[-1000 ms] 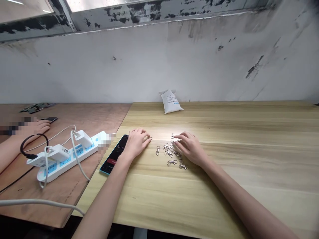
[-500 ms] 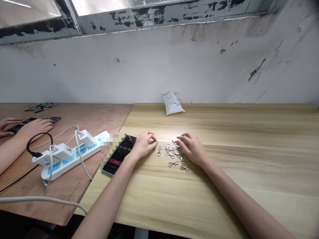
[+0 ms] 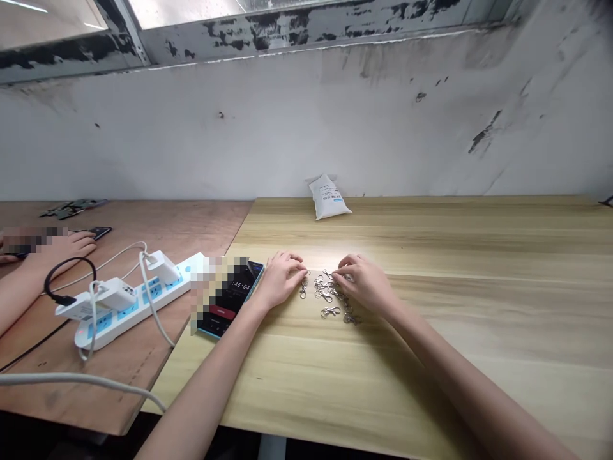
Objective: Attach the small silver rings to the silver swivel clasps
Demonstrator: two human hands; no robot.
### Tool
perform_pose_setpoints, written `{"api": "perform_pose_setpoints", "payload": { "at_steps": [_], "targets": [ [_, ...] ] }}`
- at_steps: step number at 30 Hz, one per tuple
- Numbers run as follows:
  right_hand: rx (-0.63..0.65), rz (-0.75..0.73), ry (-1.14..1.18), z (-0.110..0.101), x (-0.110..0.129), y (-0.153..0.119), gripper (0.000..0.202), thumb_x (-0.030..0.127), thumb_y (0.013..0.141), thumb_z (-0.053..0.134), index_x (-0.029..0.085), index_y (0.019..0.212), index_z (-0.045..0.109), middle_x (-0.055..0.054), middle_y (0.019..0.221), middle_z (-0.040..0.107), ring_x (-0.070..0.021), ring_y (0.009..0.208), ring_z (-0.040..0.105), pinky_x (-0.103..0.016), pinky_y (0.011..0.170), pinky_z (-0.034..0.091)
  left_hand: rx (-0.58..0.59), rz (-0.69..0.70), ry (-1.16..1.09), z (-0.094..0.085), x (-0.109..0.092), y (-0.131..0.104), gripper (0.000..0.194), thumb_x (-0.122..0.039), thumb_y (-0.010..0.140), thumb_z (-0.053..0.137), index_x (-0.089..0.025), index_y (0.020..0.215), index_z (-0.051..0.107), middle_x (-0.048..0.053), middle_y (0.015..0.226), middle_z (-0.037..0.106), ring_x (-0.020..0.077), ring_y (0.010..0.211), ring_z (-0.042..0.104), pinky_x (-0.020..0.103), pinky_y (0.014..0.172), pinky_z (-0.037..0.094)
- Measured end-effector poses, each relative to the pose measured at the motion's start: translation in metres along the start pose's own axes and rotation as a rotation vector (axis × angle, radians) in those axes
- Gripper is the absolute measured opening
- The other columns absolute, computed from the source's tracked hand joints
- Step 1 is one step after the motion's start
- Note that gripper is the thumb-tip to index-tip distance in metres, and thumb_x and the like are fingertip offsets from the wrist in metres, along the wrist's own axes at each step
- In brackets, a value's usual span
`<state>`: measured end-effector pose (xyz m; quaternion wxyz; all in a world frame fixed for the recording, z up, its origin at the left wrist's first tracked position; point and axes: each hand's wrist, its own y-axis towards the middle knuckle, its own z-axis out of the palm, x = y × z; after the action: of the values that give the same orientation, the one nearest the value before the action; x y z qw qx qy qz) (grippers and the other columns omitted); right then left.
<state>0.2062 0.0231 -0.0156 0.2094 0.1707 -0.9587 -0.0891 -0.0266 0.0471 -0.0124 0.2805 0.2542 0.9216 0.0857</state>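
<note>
At the centre of the frame, my left hand (image 3: pixel 282 278) has thumb and forefinger together on a small metal ring (image 3: pixel 308 273). A single clip (image 3: pixel 303 290) lies on the table (image 3: pixel 431 358) just below those fingertips. Right of centre, my right hand (image 3: pixel 364 284) bends over the top of a loose pile of silvery clips (image 3: pixel 325 296); its thumb and forefinger are at the uppermost one, but I can't tell whether they are clamped on it.

Beside my left wrist, left of centre, a phone (image 3: pixel 232 297) shows "46:04" in pale digits, with a blocky blur over what stands before them; the writing on its red button is too small for me to read. In the upper middle, against the wall (image 3: pixel 268 140), a white bag (image 3: pixel 325 207) carries dark print, a barcode and a blue patch, none of it legible. At the left, white plugs fill part of a power strip (image 3: pixel 194 263) with blue sockets.
</note>
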Motion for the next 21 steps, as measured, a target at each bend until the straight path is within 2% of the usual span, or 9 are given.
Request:
{"api": "perform_pose_setpoints", "payload": {
  "at_steps": [3, 8, 11, 14, 17, 21],
  "targets": [
    [0.053, 0.016, -0.129, -0.008, 0.011, 0.004, 0.024, 0.03, 0.091, 0.054, 0.026, 0.085, 0.077, -0.005, 0.096, 0.069, -0.0202, 0.091, 0.06, -0.03, 0.072, 0.041, -0.008, -0.003, -0.033, -0.001, -0.004, 0.0, 0.014, -0.027, 0.088, 0.06, -0.022, 0.083, 0.072, 0.005, 0.108, 0.065, 0.023, 0.106, 0.055, 0.042, 0.097, 0.04],
    [0.209, -0.041, -0.388, -0.015, 0.033, 0.017, 0.026, 0.02, 0.09, 0.051, 0.017, 0.08, 0.074, -0.01, 0.092, 0.07, -0.0211, 0.086, 0.063, -0.03, 0.073, 0.039, -0.037, -0.01, -0.041, 0.0, -0.01, 0.0, 0.009, -0.025, 0.086, 0.064, -0.022, 0.081, 0.071, 0.005, 0.109, 0.064, 0.0235, 0.11, 0.054, 0.044, 0.1, 0.038],
    [0.248, -0.071, -0.425, -0.014, 0.041, 0.026, 0.025, 0.008, 0.085, 0.049, 0.013, 0.084, 0.073, -0.014, 0.09, 0.071, -0.0228, 0.086, 0.064, -0.03, 0.072, 0.038, -0.037, -0.012, -0.046, 0.0, -0.011, -0.001, 0.007, -0.025, 0.085, 0.065, -0.023, 0.081, 0.071, 0.005, 0.11, 0.064, 0.0236, 0.111, 0.054, 0.044, 0.1, 0.037],
    [0.279, -0.093, -0.41, -0.014, 0.046, 0.033, 0.026, 0.004, 0.081, 0.049, 0.011, 0.086, 0.073, -0.017, 0.089, 0.071, -0.0249, 0.089, 0.065, -0.031, 0.073, 0.038, -0.028, -0.01, -0.051, 0.0, -0.012, -0.002, 0.009, -0.025, 0.085, 0.065, -0.023, 0.08, 0.071, 0.004, 0.11, 0.064, 0.0236, 0.111, 0.054, 0.044, 0.1, 0.038],
    [0.327, -0.075, -0.361, -0.018, 0.043, 0.04, 0.019, 0.01, 0.076, 0.055, 0.012, 0.083, 0.073, -0.017, 0.09, 0.072, -0.025, 0.085, 0.065, -0.029, 0.068, 0.038, -0.021, 0.0, -0.048, 0.0, -0.013, -0.002, 0.009, -0.026, 0.085, 0.064, -0.023, 0.08, 0.071, 0.005, 0.11, 0.064, 0.0235, 0.111, 0.053, 0.043, 0.099, 0.039],
    [0.426, -0.018, -0.221, -0.023, 0.032, 0.048, 0.012, 0.03, 0.07, 0.066, 0.02, 0.074, 0.073, -0.006, 0.081, 0.074, -0.0183, 0.069, 0.064, -0.024, 0.053, 0.035, -0.013, 0.003, -0.045, 0.001, -0.014, -0.002, 0.01, -0.026, 0.086, 0.063, -0.022, 0.081, 0.071, 0.005, 0.11, 0.063, 0.0232, 0.11, 0.054, 0.042, 0.099, 0.04]
  ]
}}
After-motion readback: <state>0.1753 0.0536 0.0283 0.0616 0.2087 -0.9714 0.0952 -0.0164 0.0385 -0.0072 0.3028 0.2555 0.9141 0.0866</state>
